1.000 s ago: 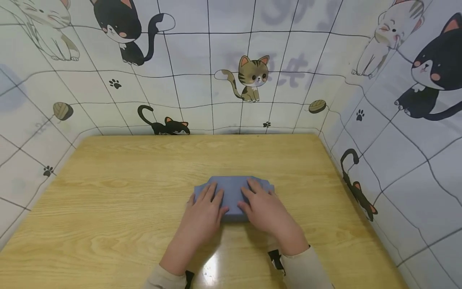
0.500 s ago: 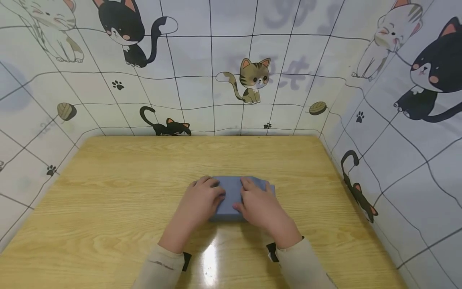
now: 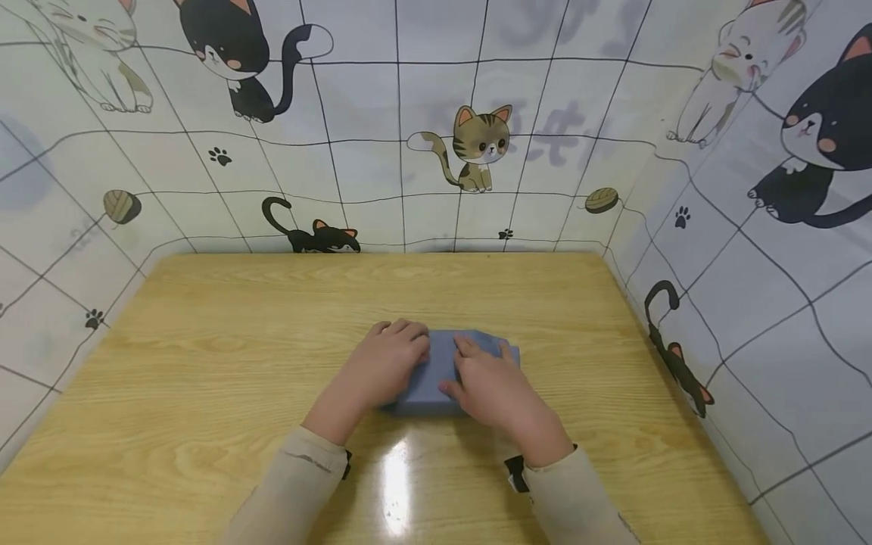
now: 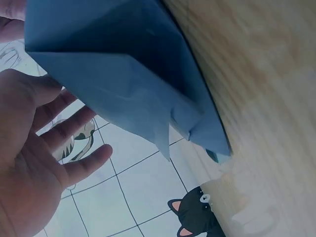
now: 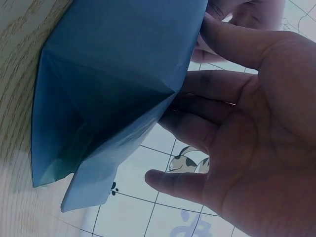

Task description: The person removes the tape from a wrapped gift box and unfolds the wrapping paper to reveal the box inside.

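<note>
A flat block wrapped in blue-grey paper [image 3: 431,378] lies on the table in the head view. My right hand [image 3: 493,386] rests on its top with the fingers spread. My left hand [image 3: 383,363] is at the left end, its fingers bent over the far left part. In the left wrist view the paper [image 4: 98,89] is loose at that end, with flaps standing out, and the thumb touches its edge while the fingers reach past. At the right end the paper [image 5: 118,54] also gapes, its flap hanging. Something greenish [image 5: 71,148] shows inside; its kind is hidden.
The wooden table [image 3: 238,325] extends around the block. A white grid-patterned cloth with cartoon cats [image 3: 480,147] surrounds the back and both sides. A bright light reflection lies on the table between the forearms.
My left hand has gone from lying flat on the block to bending its fingers at its far left part, moving slightly away from me. The right hand stays on top, its fingers closer together.
</note>
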Action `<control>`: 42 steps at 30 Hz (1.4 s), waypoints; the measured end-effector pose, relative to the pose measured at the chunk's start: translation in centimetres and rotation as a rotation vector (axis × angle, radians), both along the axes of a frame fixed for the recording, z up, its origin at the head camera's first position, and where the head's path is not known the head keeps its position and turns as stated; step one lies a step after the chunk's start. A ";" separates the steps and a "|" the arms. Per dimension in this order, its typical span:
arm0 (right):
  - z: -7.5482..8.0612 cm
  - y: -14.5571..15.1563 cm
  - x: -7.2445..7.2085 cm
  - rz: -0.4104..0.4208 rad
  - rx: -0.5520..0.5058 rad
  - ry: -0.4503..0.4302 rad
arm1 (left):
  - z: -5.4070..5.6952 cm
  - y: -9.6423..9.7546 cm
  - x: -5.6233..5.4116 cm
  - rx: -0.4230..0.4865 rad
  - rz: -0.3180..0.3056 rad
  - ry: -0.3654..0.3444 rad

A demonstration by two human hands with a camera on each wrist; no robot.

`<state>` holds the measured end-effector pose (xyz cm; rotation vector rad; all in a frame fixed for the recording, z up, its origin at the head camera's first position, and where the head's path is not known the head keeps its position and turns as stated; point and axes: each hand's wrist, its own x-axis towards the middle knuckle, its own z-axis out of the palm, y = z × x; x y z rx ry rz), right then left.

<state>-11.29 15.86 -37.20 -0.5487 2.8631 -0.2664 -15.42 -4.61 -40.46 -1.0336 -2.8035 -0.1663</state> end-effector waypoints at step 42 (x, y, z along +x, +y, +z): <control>0.0 -0.1 0.3 -0.025 -0.039 -0.009 | 1.7 2.3 -6.0 -0.056 0.188 -0.345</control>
